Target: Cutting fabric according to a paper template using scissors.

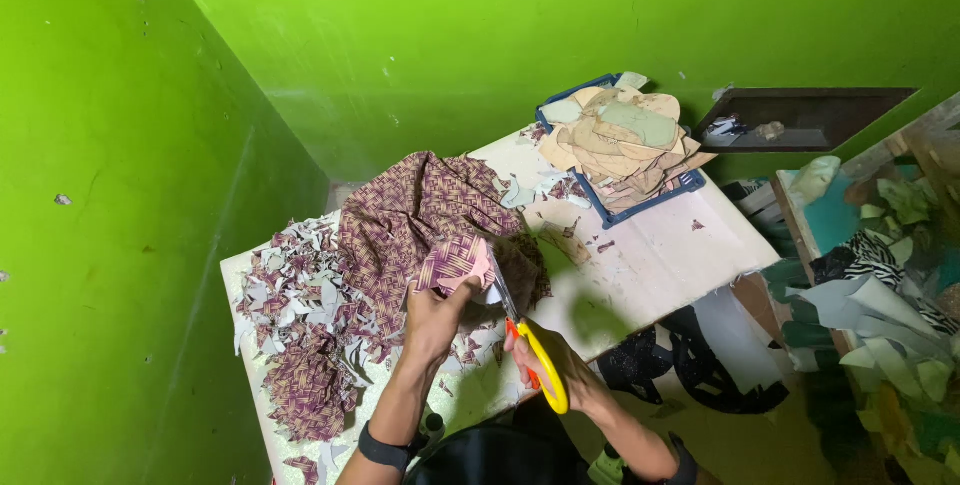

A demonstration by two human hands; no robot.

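My left hand [436,317] pinches a small piece of purple and cream patterned fabric [453,261] and holds it up over the white table [650,265]. My right hand [553,363] grips yellow and orange scissors [528,341], whose blades reach up into the edge of that piece. Just behind it lies a large crumpled heap of the same patterned fabric [410,215].
Several cut scraps [295,320] cover the table's left side. A blue tray [683,183] stacked with tan and green cut shapes sits at the table's far end. Green walls close in on the left and behind. Piles of cloth fill a shelf [880,295] at the right.
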